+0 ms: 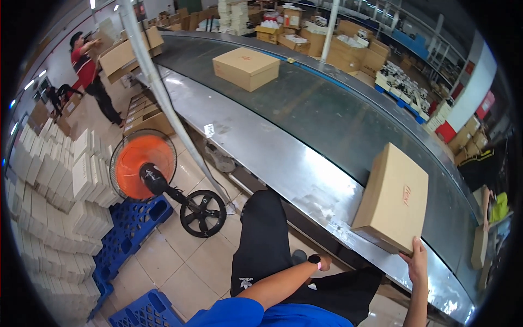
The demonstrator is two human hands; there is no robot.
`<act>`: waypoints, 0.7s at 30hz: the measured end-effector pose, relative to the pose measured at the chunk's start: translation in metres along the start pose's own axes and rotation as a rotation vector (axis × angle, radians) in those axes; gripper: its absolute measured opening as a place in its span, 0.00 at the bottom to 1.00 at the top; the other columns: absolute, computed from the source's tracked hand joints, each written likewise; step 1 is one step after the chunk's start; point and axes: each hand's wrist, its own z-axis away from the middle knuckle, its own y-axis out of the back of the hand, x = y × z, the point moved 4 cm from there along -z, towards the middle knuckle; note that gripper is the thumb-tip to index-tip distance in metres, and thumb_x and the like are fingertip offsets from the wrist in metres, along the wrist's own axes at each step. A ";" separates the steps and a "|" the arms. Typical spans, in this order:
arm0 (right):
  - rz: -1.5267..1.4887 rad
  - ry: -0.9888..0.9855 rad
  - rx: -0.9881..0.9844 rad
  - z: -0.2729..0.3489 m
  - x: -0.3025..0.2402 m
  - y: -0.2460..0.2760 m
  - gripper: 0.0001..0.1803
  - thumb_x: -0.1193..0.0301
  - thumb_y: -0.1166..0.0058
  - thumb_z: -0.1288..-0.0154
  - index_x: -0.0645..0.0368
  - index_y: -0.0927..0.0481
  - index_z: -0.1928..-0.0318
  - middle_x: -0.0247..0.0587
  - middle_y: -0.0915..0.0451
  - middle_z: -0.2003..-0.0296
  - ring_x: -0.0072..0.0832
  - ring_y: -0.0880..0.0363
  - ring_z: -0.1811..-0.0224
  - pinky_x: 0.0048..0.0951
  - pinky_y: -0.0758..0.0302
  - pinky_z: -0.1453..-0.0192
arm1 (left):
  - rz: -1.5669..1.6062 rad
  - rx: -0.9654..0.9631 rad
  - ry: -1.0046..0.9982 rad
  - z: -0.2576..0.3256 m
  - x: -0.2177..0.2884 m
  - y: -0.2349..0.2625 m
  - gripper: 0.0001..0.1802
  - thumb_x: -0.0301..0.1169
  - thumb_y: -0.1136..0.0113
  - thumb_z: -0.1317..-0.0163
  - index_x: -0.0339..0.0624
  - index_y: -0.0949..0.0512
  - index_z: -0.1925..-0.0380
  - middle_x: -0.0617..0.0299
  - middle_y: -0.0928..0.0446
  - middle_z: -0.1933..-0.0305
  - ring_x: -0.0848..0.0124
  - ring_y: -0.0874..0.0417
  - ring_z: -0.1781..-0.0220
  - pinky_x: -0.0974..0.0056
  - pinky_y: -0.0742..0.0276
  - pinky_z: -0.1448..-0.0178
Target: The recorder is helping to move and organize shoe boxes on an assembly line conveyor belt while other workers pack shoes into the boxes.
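A closed brown cardboard box (393, 196) with red print lies tilted across the metal edge and the dark belt of the conveyor (327, 117). My right hand (417, 262) grips its near lower corner, fingers along the side and thumb underneath. My left hand (325, 264), with a black watch (314, 260) at the wrist, rests low by my legs, off the box. Its fingers are mostly hidden from view. Farther up the belt sits another closed cardboard box (245, 67), touched by neither hand.
On my left stand an orange fan (144, 165), blue pallets (131, 223) and tall stacks of white boxes (54, 201). A white pole (158, 90) rises beside the conveyor. Past it, a person in red (90, 68) stands near an open carton (122, 57). Several cartons fill the far side.
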 end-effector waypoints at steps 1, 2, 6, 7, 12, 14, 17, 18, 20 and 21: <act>0.014 0.004 -0.018 0.008 -0.003 -0.011 0.35 0.45 0.48 0.11 0.65 0.21 0.27 0.50 0.16 0.39 0.38 0.13 0.40 0.41 0.07 0.41 | -0.007 -0.017 -0.010 0.001 0.004 -0.002 0.21 0.37 0.40 0.29 0.31 0.09 0.49 0.37 0.10 0.44 0.41 0.08 0.41 0.42 0.13 0.37; 0.010 0.000 -0.004 0.013 -0.006 -0.015 0.35 0.45 0.48 0.11 0.65 0.21 0.27 0.50 0.16 0.39 0.38 0.13 0.40 0.41 0.07 0.41 | 0.008 -0.012 -0.009 -0.001 0.003 -0.004 0.21 0.38 0.40 0.29 0.32 0.09 0.50 0.38 0.10 0.44 0.41 0.08 0.41 0.42 0.14 0.36; 0.026 0.011 -0.032 0.024 -0.009 -0.040 0.36 0.45 0.49 0.11 0.64 0.21 0.26 0.49 0.16 0.38 0.37 0.13 0.38 0.42 0.07 0.42 | 0.013 0.012 -0.025 -0.010 -0.003 -0.015 0.22 0.41 0.42 0.27 0.35 0.09 0.49 0.40 0.09 0.43 0.41 0.09 0.41 0.42 0.15 0.34; 0.031 0.020 -0.019 0.025 -0.008 -0.042 0.35 0.46 0.49 0.11 0.65 0.21 0.26 0.50 0.15 0.39 0.38 0.13 0.39 0.43 0.07 0.41 | 0.013 0.009 -0.021 -0.011 -0.002 -0.016 0.23 0.41 0.42 0.27 0.35 0.09 0.49 0.40 0.09 0.44 0.41 0.09 0.41 0.42 0.15 0.34; -0.001 0.010 -0.091 0.022 -0.004 -0.053 0.39 0.43 0.52 0.10 0.55 0.34 0.14 0.51 0.26 0.24 0.43 0.26 0.22 0.56 0.20 0.26 | 0.012 0.005 -0.022 -0.023 -0.014 -0.022 0.23 0.42 0.43 0.27 0.34 0.09 0.49 0.39 0.09 0.44 0.41 0.09 0.41 0.42 0.14 0.36; -0.046 -0.022 -0.073 0.019 0.006 -0.047 0.41 0.42 0.52 0.11 0.56 0.35 0.14 0.52 0.27 0.23 0.44 0.28 0.21 0.58 0.24 0.22 | 0.012 0.000 -0.027 -0.021 -0.012 -0.021 0.23 0.42 0.43 0.27 0.34 0.09 0.49 0.39 0.09 0.44 0.41 0.08 0.42 0.42 0.14 0.37; -0.152 -0.052 -0.054 0.014 0.024 -0.038 0.45 0.38 0.50 0.14 0.57 0.37 0.14 0.52 0.28 0.22 0.46 0.29 0.21 0.61 0.32 0.17 | -0.001 -0.008 -0.001 -0.019 -0.009 -0.017 0.23 0.42 0.44 0.27 0.34 0.09 0.49 0.39 0.09 0.46 0.41 0.08 0.44 0.42 0.13 0.39; -0.213 -0.051 -0.059 0.012 0.028 -0.037 0.48 0.36 0.48 0.16 0.57 0.38 0.14 0.52 0.29 0.21 0.47 0.30 0.21 0.63 0.36 0.16 | -0.001 0.001 -0.006 -0.018 -0.009 -0.016 0.23 0.42 0.43 0.27 0.34 0.09 0.50 0.39 0.09 0.46 0.41 0.08 0.45 0.41 0.13 0.39; -0.177 -0.025 -0.098 0.005 0.024 -0.035 0.48 0.35 0.48 0.16 0.58 0.37 0.15 0.52 0.28 0.22 0.47 0.29 0.21 0.62 0.33 0.17 | -0.003 0.012 -0.010 -0.016 -0.011 -0.015 0.23 0.42 0.43 0.27 0.34 0.09 0.51 0.39 0.09 0.47 0.41 0.07 0.45 0.41 0.13 0.40; -0.141 0.002 -0.138 0.001 0.019 -0.038 0.47 0.35 0.49 0.16 0.59 0.36 0.15 0.53 0.28 0.22 0.47 0.28 0.21 0.61 0.31 0.19 | 0.003 0.029 0.004 -0.014 -0.014 -0.014 0.22 0.41 0.43 0.27 0.35 0.09 0.50 0.40 0.09 0.48 0.41 0.08 0.45 0.42 0.13 0.40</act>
